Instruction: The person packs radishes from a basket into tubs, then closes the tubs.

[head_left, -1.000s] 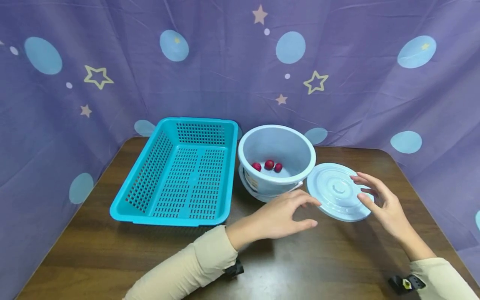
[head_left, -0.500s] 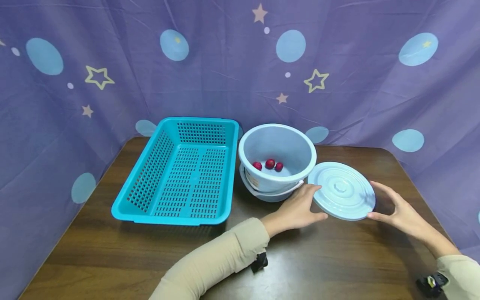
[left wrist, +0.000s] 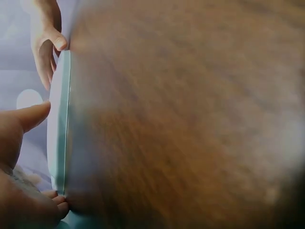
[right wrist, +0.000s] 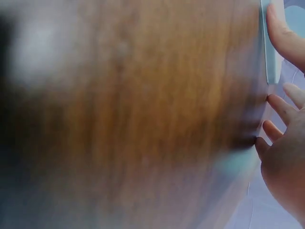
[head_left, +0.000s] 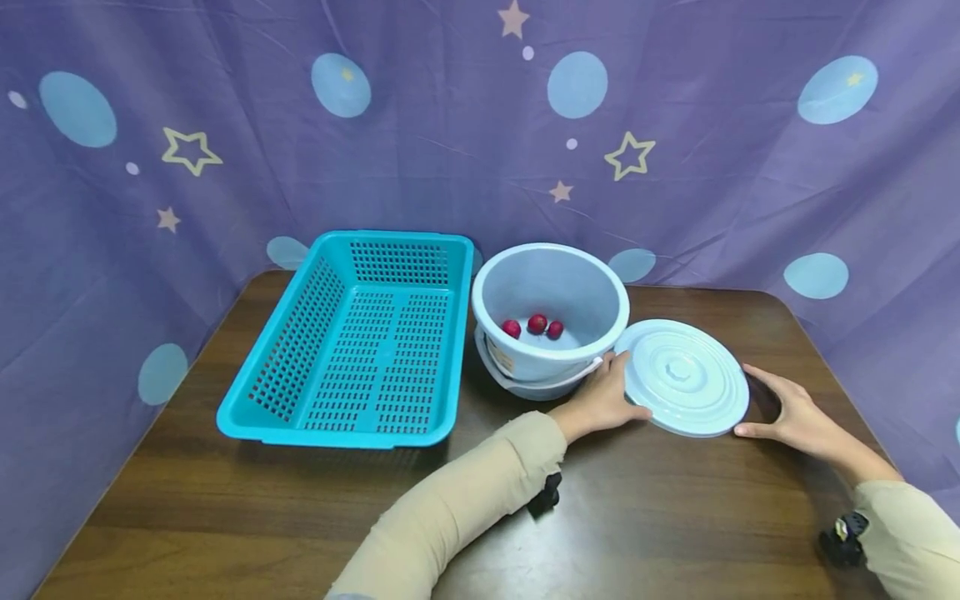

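Note:
A pale blue round lid lies on the table between my two hands. My left hand is at its left edge, thumb and fingers spread along the rim, close to the bucket. In the left wrist view, the thumb touches or nearly touches the lid's side. My right hand is at the right edge, thumb and fingers spread apart. In the right wrist view, its thumb is against the rim and other fingertips rest near the tabletop. A pale blue bucket stands left of the lid, with several small red round fruits inside.
A turquoise perforated basket stands left of the bucket. The bucket's handle hangs down at its front. Behind the brown wooden table hangs a purple curtain with stars and dots.
My left hand has moved right to the lid's left edge. The right hand has moved outward and lowered to the right edge. The lid stays in place.

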The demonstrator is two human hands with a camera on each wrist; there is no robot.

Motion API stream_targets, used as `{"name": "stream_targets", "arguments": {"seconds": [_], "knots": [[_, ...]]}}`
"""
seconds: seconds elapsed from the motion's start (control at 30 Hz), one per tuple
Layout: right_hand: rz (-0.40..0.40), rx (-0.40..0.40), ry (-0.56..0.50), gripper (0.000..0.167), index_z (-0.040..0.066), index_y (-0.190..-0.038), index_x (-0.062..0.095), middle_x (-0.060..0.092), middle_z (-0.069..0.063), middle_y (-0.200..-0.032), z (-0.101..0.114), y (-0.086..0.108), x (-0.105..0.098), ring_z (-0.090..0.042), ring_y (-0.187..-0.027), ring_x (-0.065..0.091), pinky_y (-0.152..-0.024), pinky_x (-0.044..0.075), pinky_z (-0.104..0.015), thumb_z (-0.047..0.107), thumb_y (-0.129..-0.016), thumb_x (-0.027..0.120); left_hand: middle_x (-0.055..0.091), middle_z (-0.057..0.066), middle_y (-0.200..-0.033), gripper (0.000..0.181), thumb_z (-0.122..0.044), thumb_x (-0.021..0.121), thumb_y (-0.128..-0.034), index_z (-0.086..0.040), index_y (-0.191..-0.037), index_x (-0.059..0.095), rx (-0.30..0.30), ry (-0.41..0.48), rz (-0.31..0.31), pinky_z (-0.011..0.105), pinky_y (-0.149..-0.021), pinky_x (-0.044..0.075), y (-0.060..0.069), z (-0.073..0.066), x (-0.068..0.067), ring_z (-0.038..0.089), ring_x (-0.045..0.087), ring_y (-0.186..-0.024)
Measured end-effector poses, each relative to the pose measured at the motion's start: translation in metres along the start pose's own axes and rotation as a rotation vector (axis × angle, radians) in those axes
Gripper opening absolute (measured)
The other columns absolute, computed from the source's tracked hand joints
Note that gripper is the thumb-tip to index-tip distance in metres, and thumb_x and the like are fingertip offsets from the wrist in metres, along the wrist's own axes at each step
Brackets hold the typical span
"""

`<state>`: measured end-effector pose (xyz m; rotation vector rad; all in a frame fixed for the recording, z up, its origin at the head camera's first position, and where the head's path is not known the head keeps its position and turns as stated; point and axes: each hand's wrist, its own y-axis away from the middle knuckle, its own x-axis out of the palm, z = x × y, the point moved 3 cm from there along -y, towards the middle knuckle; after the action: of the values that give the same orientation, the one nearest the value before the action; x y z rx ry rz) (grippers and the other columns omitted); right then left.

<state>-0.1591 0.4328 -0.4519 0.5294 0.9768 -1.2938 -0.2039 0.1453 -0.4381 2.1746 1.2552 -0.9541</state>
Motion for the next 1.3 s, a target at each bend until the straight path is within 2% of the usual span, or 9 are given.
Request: {"name": "stream_targets", "arguments": {"seconds": [0.07,0.1,0.2,0.37,0.5,0.73,1.0,1.17,1.3], "knots": [[0.007,0.007,0.012,0.103,-0.014,-0.142,0.037,0.040,-0.042,-0.136,-0.002,-0.003,0.001,-0.062,-0.125,0.034,-0.117,0.018,-0.043,0.014,-0.061,0.093,0.032,0.019,-0.154,0.098,-0.034,0.085,-0.0783,-0.004,-0.153,0.029,-0.008,-0.003,-0.009,0.025,-0.112,0.028,-0.003,0.001,0.000,0.025,0.034,-0.141],[0.011,0.011,0.021,0.103,-0.015,-0.141,0.037,0.040,-0.043,-0.136,-0.002,-0.005,0.002,-0.064,-0.123,0.034,-0.114,0.019,-0.054,0.016,-0.060,0.093,0.030,0.019,-0.155,0.100,-0.035,0.086,-0.0782,-0.003,-0.154,0.027,-0.019,-0.008,-0.008,0.024,-0.113,0.027,-0.004,0.001,0.001,0.025,0.033,-0.142],[0.050,0.033,0.020,0.105,-0.017,-0.140,0.034,0.033,-0.045,-0.138,-0.003,-0.008,0.004,-0.066,-0.125,0.026,-0.101,0.016,-0.075,0.019,-0.060,0.093,0.028,0.018,-0.157,0.104,-0.035,0.086,-0.0779,-0.002,-0.155,0.023,-0.042,-0.019,0.000,0.023,-0.113,0.025,-0.007,0.001,0.002,0.024,0.030,-0.144],[0.123,0.095,0.005,0.107,-0.021,-0.140,0.030,0.021,-0.046,-0.143,-0.005,-0.008,0.006,-0.069,-0.129,0.013,-0.097,0.010,-0.079,0.022,-0.063,0.092,0.028,0.017,-0.157,0.108,-0.031,0.089,-0.0747,0.000,-0.154,0.022,-0.030,-0.007,0.002,0.020,-0.113,0.022,-0.010,0.003,0.004,0.021,0.028,-0.144],[0.142,0.110,0.000,0.107,-0.021,-0.140,0.030,0.018,-0.046,-0.144,-0.007,-0.006,0.004,-0.069,-0.130,0.010,-0.096,0.010,-0.080,0.022,-0.064,0.092,0.029,0.015,-0.156,0.112,-0.030,0.092,-0.0706,-0.001,-0.154,0.022,-0.005,0.006,-0.009,0.020,-0.113,0.021,-0.012,0.005,0.005,0.020,0.027,-0.144],[0.146,0.111,-0.006,0.106,-0.019,-0.140,0.030,0.015,-0.047,-0.144,-0.007,-0.001,0.001,-0.069,-0.130,0.009,-0.095,0.009,-0.081,0.020,-0.063,0.092,0.024,0.015,-0.158,0.121,-0.037,0.092,-0.0689,-0.001,-0.156,0.015,-0.048,-0.010,0.006,0.023,-0.114,0.022,-0.012,0.007,0.006,0.024,0.023,-0.146],[0.173,0.137,0.013,0.114,-0.021,-0.144,0.021,0.012,-0.046,-0.146,-0.008,-0.001,0.000,-0.068,-0.132,0.007,-0.095,0.011,-0.081,0.023,-0.066,0.092,0.025,0.015,-0.155,0.114,-0.031,0.095,-0.0656,-0.004,-0.153,0.027,-0.016,0.066,-0.030,0.028,-0.115,0.022,-0.013,0.006,0.006,0.025,0.025,-0.144],[0.128,0.105,-0.026,0.111,-0.017,-0.146,0.021,0.014,-0.046,-0.146,-0.010,0.004,0.003,-0.068,-0.133,0.006,-0.097,0.008,-0.081,0.018,-0.066,0.090,0.027,0.013,-0.155,0.111,-0.029,0.094,-0.0663,-0.008,-0.154,0.029,-0.072,0.103,-0.038,0.029,-0.115,0.023,-0.013,0.006,0.008,0.025,0.026,-0.144],[0.089,0.100,-0.064,0.116,-0.011,-0.152,0.014,0.016,-0.046,-0.147,-0.011,0.009,0.003,-0.067,-0.134,0.006,-0.101,0.004,-0.079,0.016,-0.068,0.089,0.027,0.010,-0.157,0.113,-0.033,0.093,-0.0685,-0.011,-0.157,0.025,-0.113,0.080,-0.022,0.028,-0.114,0.024,-0.013,0.006,0.010,0.024,0.026,-0.144]]}}
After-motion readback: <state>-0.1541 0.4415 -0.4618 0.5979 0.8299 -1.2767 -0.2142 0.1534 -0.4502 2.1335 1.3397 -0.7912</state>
